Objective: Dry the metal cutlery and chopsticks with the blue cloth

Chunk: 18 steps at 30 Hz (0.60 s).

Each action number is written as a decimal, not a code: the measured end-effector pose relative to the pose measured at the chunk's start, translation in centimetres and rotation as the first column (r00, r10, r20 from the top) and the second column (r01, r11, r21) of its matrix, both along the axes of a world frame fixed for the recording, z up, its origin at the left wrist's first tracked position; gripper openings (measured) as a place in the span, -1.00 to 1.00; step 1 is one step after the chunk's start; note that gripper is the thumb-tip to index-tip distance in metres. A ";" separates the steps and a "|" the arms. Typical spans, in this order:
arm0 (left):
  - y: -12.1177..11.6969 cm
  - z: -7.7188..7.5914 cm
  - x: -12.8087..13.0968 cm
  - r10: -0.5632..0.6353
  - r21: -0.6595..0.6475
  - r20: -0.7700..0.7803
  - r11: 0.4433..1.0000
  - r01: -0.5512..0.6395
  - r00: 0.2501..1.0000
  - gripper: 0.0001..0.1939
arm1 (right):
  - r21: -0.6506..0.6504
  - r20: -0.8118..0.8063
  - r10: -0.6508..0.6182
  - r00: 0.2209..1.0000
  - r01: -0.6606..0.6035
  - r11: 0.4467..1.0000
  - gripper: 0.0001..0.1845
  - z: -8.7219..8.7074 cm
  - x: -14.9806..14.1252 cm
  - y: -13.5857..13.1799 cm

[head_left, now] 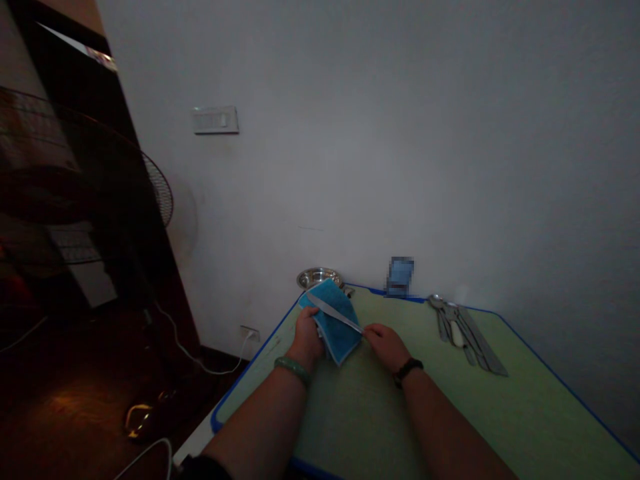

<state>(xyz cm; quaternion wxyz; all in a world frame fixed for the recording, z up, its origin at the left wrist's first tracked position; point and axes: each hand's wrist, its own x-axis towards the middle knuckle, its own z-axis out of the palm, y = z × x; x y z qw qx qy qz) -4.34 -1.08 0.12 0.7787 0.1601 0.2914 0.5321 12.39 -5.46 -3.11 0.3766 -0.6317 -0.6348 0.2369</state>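
Observation:
My left hand grips a blue cloth with a pale edge, held above the table. Across the cloth lies a knife, its broad blade pointing up and left. The end of its handle is in the closed fingers of my right hand. The left thumb rests close to the blade on the cloth. The fingers under the cloth are hidden. A shiny metal bowl stands just behind the cloth, and a small item beside it is partly hidden.
Several metal utensils, one with a white handle, lie on the right of the green, blue-edged table. A blurred bluish object stands upright against the wall. Left of the table are a fan and a white cable running to a wall socket.

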 end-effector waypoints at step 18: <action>-0.3 0.4 0.1 -0.008 -0.017 0.008 1.000 0.008 1.000 -0.73 | -0.059 -0.016 -0.040 0.999 0.039 0.997 -0.74 -0.5 -0.2 -0.2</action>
